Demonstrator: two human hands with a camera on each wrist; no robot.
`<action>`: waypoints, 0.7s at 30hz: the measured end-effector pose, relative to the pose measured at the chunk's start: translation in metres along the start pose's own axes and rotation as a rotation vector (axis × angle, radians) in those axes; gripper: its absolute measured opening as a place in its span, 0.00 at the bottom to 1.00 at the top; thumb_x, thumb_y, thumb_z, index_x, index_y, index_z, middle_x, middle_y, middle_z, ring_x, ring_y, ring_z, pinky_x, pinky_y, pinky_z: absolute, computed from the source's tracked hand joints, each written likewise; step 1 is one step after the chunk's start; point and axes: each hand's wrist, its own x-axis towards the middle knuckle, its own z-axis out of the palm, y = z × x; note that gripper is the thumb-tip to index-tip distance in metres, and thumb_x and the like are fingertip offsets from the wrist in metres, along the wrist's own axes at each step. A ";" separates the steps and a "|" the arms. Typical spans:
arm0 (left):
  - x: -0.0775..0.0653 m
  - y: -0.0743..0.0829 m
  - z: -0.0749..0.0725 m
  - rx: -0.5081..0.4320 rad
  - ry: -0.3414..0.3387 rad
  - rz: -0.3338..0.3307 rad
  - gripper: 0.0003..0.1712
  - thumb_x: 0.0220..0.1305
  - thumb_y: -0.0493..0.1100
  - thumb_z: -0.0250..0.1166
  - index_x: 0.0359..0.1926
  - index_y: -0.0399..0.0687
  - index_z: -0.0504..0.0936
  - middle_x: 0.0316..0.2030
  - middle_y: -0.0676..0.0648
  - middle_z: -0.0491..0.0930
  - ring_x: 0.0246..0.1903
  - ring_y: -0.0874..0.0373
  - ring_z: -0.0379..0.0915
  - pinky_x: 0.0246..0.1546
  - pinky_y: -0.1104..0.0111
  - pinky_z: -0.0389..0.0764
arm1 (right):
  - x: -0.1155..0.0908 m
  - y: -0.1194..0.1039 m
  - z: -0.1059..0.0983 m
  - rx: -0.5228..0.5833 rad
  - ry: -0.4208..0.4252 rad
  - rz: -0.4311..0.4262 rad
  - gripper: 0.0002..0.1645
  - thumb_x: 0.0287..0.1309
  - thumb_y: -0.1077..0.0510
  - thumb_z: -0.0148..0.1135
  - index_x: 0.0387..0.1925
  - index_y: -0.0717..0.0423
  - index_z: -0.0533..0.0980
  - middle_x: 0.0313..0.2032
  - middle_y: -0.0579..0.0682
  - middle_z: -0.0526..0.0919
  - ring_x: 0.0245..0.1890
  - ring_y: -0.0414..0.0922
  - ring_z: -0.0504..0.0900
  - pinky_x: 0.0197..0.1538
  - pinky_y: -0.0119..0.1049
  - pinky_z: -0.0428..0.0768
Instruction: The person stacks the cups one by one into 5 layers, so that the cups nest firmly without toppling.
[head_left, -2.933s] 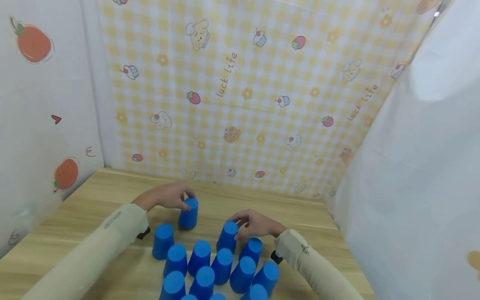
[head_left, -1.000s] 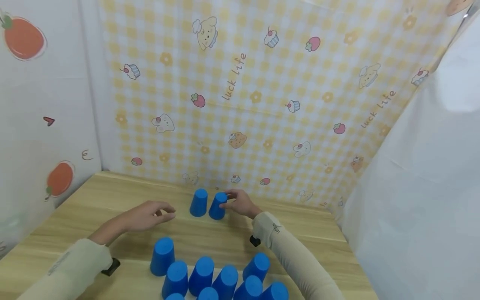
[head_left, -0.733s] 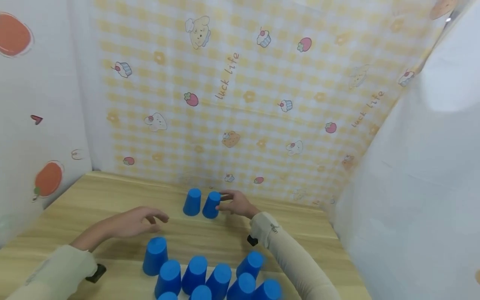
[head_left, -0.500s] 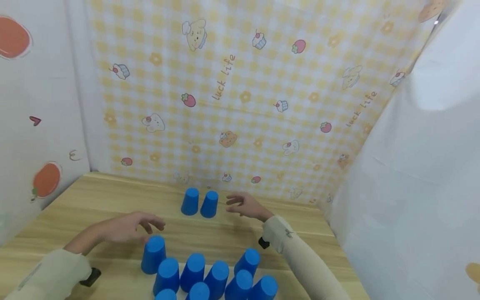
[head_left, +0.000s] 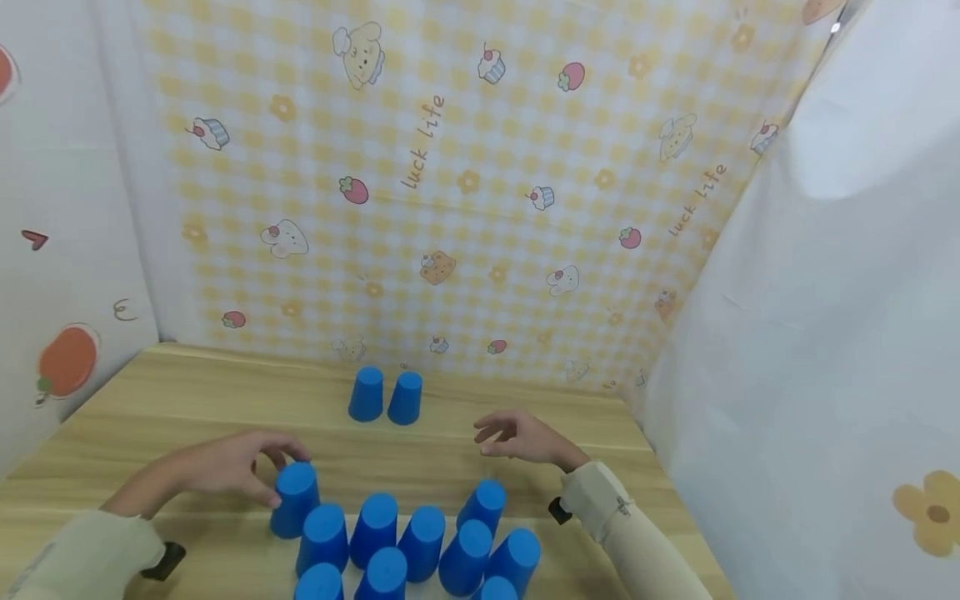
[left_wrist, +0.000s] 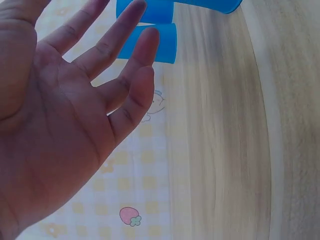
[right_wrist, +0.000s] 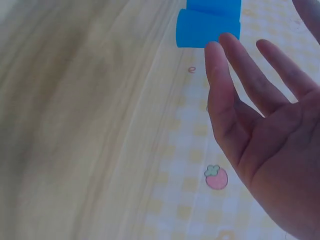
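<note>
Several plain blue cups stand upside down on the wooden table. At the left front of the group, my left hand [head_left: 225,467] is at a cup [head_left: 295,500], its thumb beside the wall and its fingers behind the top. In the left wrist view those fingers [left_wrist: 132,95] are spread and loosely bent, with the cup at the top edge; firm contact cannot be seen. My right hand [head_left: 521,435] hovers over the table with relaxed fingers, holding nothing. Farther back stand two cups, a left one [head_left: 366,394] and a right one [head_left: 405,398], slightly apart.
The other cups [head_left: 423,542] crowd together at the front, partly cut off by the lower frame edge. A checked cloth [head_left: 450,317] hangs behind the wooden table [head_left: 225,392]. White sheets close off the left [head_left: 67,192] and right [head_left: 810,333] sides.
Both cups at the back were brought there from the front group. My right hand has let go of its cup and drawn back rightward. My left hand has come to the left front cup.
</note>
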 end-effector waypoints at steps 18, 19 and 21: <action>0.019 0.002 -0.002 0.135 0.216 -0.054 0.27 0.61 0.50 0.70 0.57 0.43 0.76 0.51 0.45 0.80 0.47 0.50 0.75 0.40 0.58 0.79 | -0.035 0.020 0.012 0.294 -0.267 -0.143 0.39 0.58 0.57 0.71 0.63 0.74 0.67 0.59 0.57 0.79 0.54 0.55 0.81 0.48 0.48 0.83; 0.020 0.001 -0.002 0.144 0.243 -0.068 0.28 0.61 0.51 0.71 0.57 0.42 0.77 0.51 0.45 0.80 0.47 0.49 0.75 0.40 0.57 0.79 | -0.036 0.020 0.014 0.288 -0.260 -0.133 0.38 0.57 0.57 0.72 0.63 0.73 0.67 0.59 0.55 0.80 0.54 0.54 0.81 0.48 0.46 0.83; 0.024 0.001 -0.003 0.159 0.300 -0.086 0.28 0.60 0.51 0.71 0.57 0.42 0.77 0.51 0.44 0.80 0.47 0.48 0.75 0.39 0.59 0.79 | -0.037 0.022 0.016 0.280 -0.244 -0.125 0.37 0.57 0.59 0.71 0.63 0.72 0.68 0.59 0.53 0.80 0.54 0.52 0.82 0.47 0.45 0.84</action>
